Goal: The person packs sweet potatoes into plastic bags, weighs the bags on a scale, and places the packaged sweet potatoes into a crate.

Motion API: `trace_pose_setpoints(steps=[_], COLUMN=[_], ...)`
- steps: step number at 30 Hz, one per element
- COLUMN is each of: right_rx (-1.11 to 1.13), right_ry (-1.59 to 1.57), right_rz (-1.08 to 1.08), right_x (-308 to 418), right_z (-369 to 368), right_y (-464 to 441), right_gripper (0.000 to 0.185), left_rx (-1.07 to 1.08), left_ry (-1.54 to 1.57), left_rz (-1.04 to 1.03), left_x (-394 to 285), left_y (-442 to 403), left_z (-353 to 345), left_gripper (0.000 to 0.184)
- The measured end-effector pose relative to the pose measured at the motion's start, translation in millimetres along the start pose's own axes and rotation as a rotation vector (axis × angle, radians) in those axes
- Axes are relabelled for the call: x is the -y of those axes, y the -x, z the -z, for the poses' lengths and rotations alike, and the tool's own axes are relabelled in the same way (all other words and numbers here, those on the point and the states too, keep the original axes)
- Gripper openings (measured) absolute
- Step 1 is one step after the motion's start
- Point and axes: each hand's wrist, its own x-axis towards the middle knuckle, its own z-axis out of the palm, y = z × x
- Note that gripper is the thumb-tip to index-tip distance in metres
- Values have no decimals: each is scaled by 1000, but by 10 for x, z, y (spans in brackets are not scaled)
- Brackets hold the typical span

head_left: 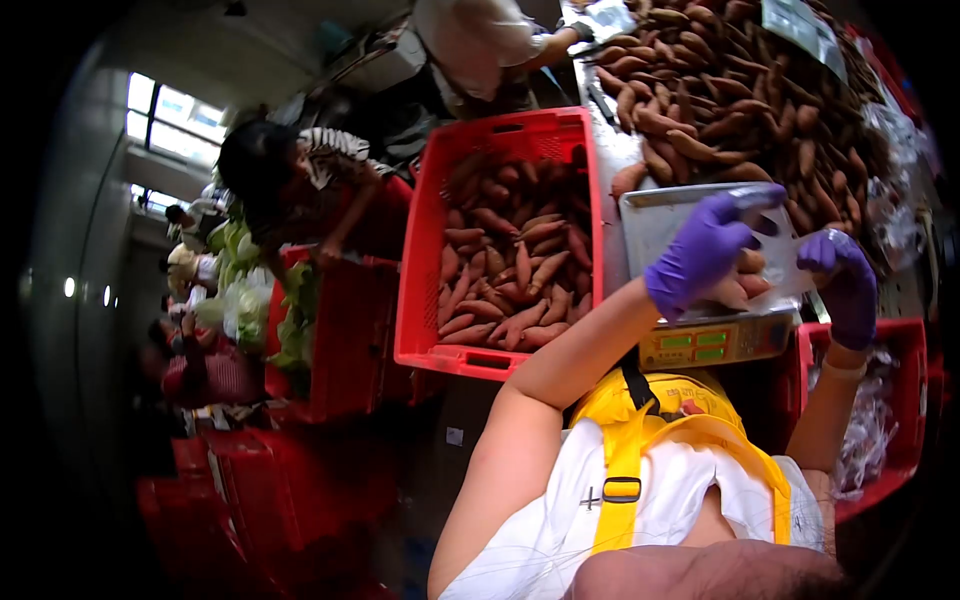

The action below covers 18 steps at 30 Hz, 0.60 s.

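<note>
My left hand [708, 245], in a purple glove, is closed with its fingertips at the upper edge of a clear plastic bag [785, 268]. My right hand [845, 280], gloved in purple too, pinches the bag's other side. A few sweet potatoes [752, 285] show inside the bag, partly hidden by the left hand. Bag and hands are over the metal pan [645, 225] of a yellow weighing scale [715, 342] with lit green displays. I cannot tell whether the bag rests on the pan.
Loose sweet potatoes [720, 90] are heaped on the metal table beyond the scale. A red crate [412, 290] of sweet potatoes stands to the left. Plastic bags fill another red crate [905, 400] at right. A co-worker [300, 180] bends over leafy vegetables at far left.
</note>
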Motion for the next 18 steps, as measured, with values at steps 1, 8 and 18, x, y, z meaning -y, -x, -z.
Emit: trace_pose_setpoints(steps=[1, 8, 18], right_rx=[-146, -325, -142], right_ry=[140, 1400, 1171], right_rz=[35, 55, 67], right_x=[0, -288, -509], right_z=[-100, 1, -139], right_y=[-19, 65, -290], right_gripper=[35, 49, 34], left_rx=[62, -29, 286], left_ry=[-419, -1125, -671], left_rz=[-214, -859, -593], left_x=[105, 256, 508], left_y=[-44, -119, -457], left_z=[-43, 203, 193], left_gripper=[50, 43, 34])
